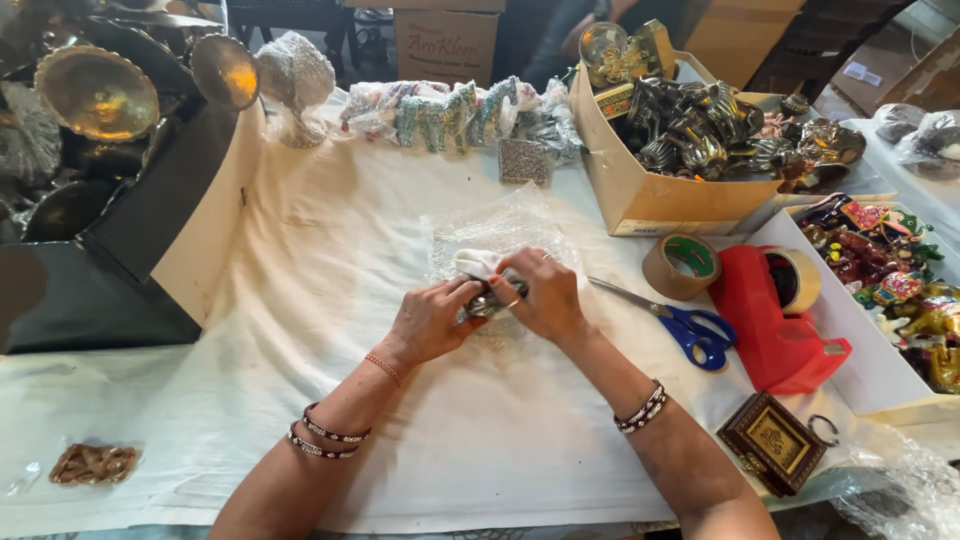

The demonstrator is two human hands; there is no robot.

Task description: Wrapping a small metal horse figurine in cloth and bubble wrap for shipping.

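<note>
Wrapping step: my left hand (428,322) and right hand (545,297) pinch a small metal piece (486,303) with white tissue (475,264) over the bubble wrap (500,232), mid-table; next, I judge, calls for tighter folding.

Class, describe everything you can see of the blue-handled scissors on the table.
The scissors lie flat on the white cloth, shut, with slim silvery metal blades and glossy blue, plastic-looking loop handles. The tips point up-left toward the right hand; the handles lie down-right, close beside the red tape dispenser, though contact cannot be told. A brown tape roll sits just above them. Neither hand touches them.
</note>
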